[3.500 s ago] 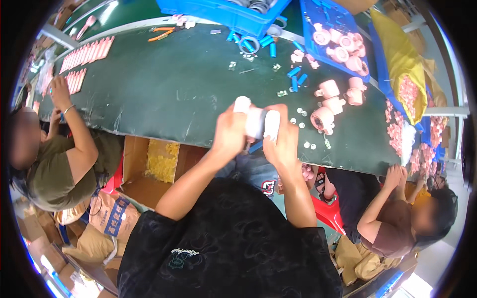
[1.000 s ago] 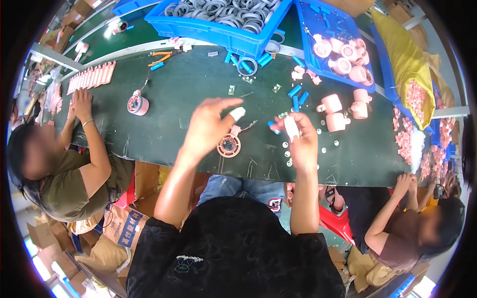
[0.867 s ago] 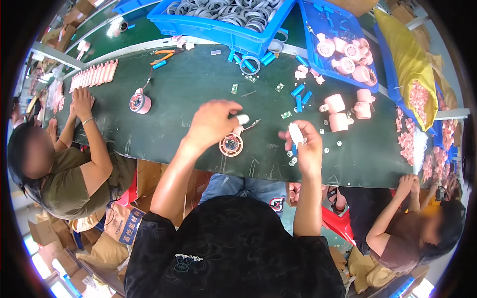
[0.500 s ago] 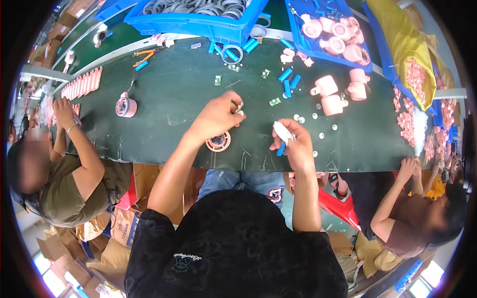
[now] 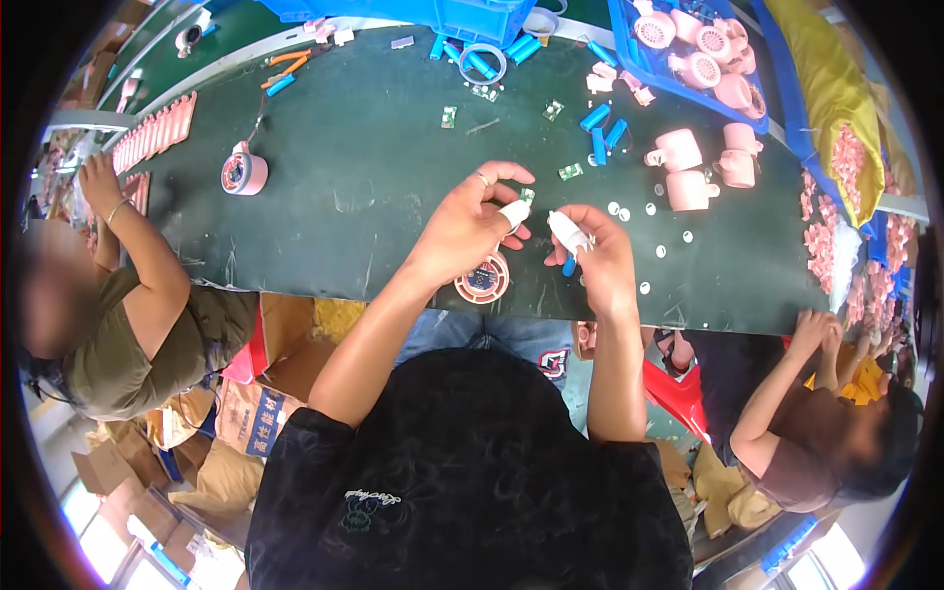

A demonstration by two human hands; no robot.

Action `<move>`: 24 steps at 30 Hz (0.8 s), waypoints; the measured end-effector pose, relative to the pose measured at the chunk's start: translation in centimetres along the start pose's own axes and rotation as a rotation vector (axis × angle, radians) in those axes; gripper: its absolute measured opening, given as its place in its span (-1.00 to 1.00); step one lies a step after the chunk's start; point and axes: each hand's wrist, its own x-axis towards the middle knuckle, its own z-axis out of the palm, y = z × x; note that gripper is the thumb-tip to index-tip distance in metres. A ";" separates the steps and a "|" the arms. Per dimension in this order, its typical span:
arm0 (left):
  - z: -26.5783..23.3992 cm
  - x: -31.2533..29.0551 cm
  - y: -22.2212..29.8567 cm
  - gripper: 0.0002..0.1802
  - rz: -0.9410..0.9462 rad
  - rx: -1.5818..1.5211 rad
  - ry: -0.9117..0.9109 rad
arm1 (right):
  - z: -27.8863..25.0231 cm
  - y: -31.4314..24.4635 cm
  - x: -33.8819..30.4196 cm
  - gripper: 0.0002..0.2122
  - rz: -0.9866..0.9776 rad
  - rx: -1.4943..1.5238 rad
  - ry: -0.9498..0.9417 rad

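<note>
My left hand (image 5: 474, 218) pinches a small green circuit board (image 5: 528, 196) between thumb and fingers, and a white cover wraps its thumb. Close by on the right, my right hand (image 5: 602, 251) is closed, its thumb also in a white wrapping. A blue cylindrical battery cell (image 5: 569, 265) pokes out under the right hand's curled fingers, which partly hide it. Just below my left hand lies a round pink fan housing (image 5: 482, 278) with dark inner parts, partly covered by the hand.
Pink fan housings (image 5: 688, 190), blue cells (image 5: 596, 119), circuit boards (image 5: 570, 171) and white discs (image 5: 650, 208) lie on the green table (image 5: 344, 167). Behind stand a blue tray (image 5: 629, 49) of fan heads and a blue crate (image 5: 393, 10). Co-workers sit on both sides.
My view has shifted, so the table's things sit higher and farther right. My left hand has moved right, bringing the circuit board close to my right hand.
</note>
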 end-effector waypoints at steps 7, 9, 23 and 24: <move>0.4 -0.1 -0.7 -0.85 0.142 0.049 0.025 | 0.5 -0.7 0.0 -0.85 0.022 -0.117 -0.009; 0.2 0.1 -0.8 -0.84 0.087 0.127 -0.029 | 0.6 -0.7 -0.2 -0.84 0.018 -0.136 -0.025; 0.3 -0.3 -0.8 -0.71 -0.029 0.036 0.064 | 0.8 0.2 -0.6 -0.82 -0.102 -0.100 0.072; 0.3 -0.3 -0.4 -0.73 -0.072 0.017 0.021 | 0.9 0.1 -0.6 -0.82 -0.092 -0.098 0.081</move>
